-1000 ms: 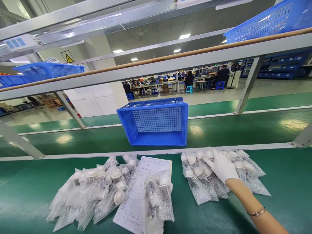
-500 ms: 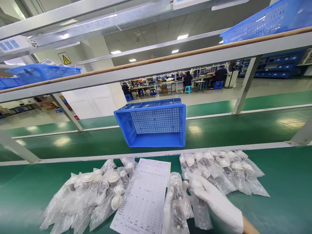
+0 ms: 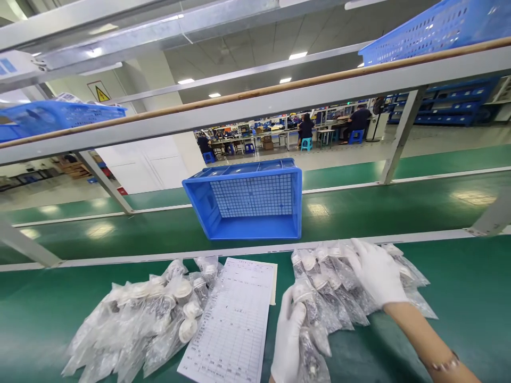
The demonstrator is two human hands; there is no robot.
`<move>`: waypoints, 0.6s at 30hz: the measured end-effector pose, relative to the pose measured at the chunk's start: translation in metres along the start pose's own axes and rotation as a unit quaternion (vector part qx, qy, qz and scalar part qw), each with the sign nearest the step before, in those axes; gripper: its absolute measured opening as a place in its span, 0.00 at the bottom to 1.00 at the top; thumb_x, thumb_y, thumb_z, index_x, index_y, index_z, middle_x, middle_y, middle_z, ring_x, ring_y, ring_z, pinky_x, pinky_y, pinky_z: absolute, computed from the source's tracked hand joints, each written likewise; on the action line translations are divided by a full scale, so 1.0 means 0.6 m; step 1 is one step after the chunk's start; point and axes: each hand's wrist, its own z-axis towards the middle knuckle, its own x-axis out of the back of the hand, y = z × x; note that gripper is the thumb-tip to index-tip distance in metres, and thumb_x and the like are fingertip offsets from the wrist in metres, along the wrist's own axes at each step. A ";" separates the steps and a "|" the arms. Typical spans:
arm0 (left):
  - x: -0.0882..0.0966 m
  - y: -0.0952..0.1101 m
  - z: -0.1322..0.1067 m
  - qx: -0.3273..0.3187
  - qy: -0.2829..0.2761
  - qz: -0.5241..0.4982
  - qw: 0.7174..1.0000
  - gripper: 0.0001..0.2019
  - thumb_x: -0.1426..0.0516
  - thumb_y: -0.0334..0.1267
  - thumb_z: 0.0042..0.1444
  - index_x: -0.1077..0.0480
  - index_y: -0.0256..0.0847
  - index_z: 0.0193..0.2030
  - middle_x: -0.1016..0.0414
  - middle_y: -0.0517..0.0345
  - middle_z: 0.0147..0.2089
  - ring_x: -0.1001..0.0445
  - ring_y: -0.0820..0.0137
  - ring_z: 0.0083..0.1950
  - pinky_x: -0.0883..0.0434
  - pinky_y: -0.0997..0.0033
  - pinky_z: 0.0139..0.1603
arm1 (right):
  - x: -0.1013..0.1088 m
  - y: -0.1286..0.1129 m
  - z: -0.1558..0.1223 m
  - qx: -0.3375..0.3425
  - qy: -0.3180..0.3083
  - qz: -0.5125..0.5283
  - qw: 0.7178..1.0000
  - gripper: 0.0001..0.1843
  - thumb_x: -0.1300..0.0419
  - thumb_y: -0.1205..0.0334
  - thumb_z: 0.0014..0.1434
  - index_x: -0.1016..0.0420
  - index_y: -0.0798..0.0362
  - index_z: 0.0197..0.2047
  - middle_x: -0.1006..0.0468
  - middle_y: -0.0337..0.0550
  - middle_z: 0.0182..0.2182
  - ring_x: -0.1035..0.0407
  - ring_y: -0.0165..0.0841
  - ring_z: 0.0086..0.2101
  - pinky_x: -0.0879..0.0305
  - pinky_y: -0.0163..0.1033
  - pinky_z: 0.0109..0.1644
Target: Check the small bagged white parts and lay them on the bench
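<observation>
My left hand point(image 3: 288, 335), in a white glove, is closed around clear plastic bags of parts point(image 3: 310, 348) with round white caps, at the right edge of a printed sheet point(image 3: 229, 324). A pile of similar bagged parts point(image 3: 335, 290) lies just to its right. Over the far right of that pile is my gloved right hand point(image 3: 377, 274), fingers stretched out and touching the bags; their tips are partly hidden. More bagged white-capped parts point(image 3: 139, 314) are heaped left of the sheet.
A blue crate point(image 3: 251, 227) lies on its side beyond the white divider strip. Metal posts point(image 3: 403, 135) carry a shelf rail overhead, with blue baskets point(image 3: 435, 34) on it. People sit at benches in the background.
My right hand has moved from beside my left hand to the far right of the pile, leaving the bag it was on. My left hand has shifted slightly right with its bags.
</observation>
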 end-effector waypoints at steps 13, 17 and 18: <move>-0.028 0.004 -0.002 -0.004 -0.017 0.069 0.997 0.43 0.52 0.71 0.57 0.44 0.41 0.69 0.25 0.40 0.53 0.27 0.74 0.21 0.30 0.74 0.20 | 0.061 0.033 -0.020 -0.115 0.049 0.092 0.988 0.35 0.53 0.47 0.64 0.45 0.50 0.71 0.29 0.53 0.61 0.33 0.48 0.58 0.32 0.49 0.57; -0.023 0.017 0.008 -0.020 0.025 0.084 0.996 0.39 0.54 0.68 0.61 0.41 0.36 0.66 0.24 0.41 0.51 0.25 0.71 0.28 0.26 0.70 0.30 | 0.036 0.088 0.031 -0.081 0.033 0.025 0.996 0.28 0.48 0.51 0.58 0.28 0.56 0.57 0.21 0.60 0.48 0.28 0.57 0.51 0.33 0.57 0.52; -0.022 0.018 0.010 -0.025 0.035 0.084 0.996 0.37 0.54 0.66 0.62 0.41 0.36 0.66 0.23 0.42 0.51 0.24 0.71 0.30 0.25 0.69 0.35 | 0.029 0.093 0.035 -0.065 0.023 0.014 0.998 0.25 0.47 0.52 0.56 0.25 0.56 0.52 0.20 0.60 0.47 0.29 0.58 0.51 0.34 0.58 0.53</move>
